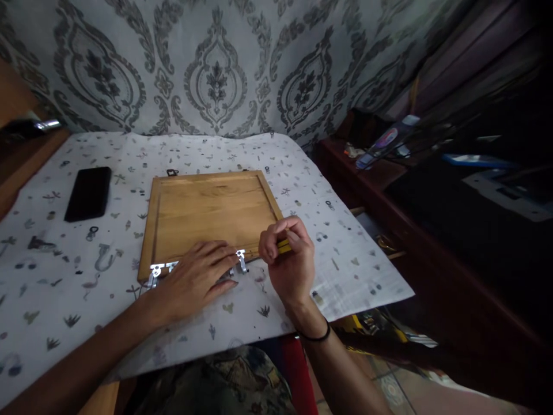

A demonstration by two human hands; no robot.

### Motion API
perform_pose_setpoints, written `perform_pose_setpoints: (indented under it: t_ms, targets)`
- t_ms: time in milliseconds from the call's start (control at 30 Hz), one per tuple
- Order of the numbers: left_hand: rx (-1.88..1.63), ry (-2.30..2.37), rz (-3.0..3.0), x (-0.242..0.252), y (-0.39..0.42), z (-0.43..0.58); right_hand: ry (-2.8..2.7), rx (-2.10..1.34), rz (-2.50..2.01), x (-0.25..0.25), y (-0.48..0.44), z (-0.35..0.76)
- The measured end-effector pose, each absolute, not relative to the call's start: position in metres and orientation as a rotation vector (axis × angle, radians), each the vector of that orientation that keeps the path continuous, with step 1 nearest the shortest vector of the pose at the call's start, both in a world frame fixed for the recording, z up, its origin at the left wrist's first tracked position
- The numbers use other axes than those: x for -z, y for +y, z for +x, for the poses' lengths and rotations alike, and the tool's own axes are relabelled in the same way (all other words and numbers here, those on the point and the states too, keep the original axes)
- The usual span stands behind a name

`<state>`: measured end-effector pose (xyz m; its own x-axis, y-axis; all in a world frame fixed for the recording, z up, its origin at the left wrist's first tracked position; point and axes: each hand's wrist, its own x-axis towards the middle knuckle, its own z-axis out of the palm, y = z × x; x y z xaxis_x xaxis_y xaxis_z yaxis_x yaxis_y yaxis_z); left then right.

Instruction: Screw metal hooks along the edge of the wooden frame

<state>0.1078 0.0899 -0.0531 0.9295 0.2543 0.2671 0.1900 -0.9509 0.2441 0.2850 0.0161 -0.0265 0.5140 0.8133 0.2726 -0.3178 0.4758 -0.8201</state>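
A framed wooden panel (207,213) lies flat on the cloth-covered table in front of me. Along its near edge runs a shiny metal fitting (156,271) with small bent arms, partly covered by my fingers. My left hand (199,274) rests flat over that fitting and the panel's edge, fingers stretched out. At the panel's near right corner, my right hand (289,259) is raised with its fingers curled around a yellow pencil-like stick (284,246). Most of the stick is hidden in the hand.
A black phone (88,193) lies on the patterned tablecloth (345,276) at the left. Patterned fabric (216,69) hangs behind the table. To the right stands a dark red piece of furniture (367,178) bearing a clear bottle (386,141) and other items.
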Motion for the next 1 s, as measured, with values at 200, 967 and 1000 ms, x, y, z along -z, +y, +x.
perform_pose_setpoints:
  t_ms: [200,967,1000]
  targets:
    - [-0.455,0.296,2.968,0.06,0.089,0.108,-0.763,-0.791,-0.826,0.023,0.024,0.286]
    - [-0.5,0.401,2.939,0.06,0.08,0.116,-0.85,-0.717,-0.828,-0.006,0.029,0.282]
    - [-0.5,0.393,2.944,0.061,0.08,0.116,-0.851,-0.721,-0.832,-0.006,0.029,0.282]
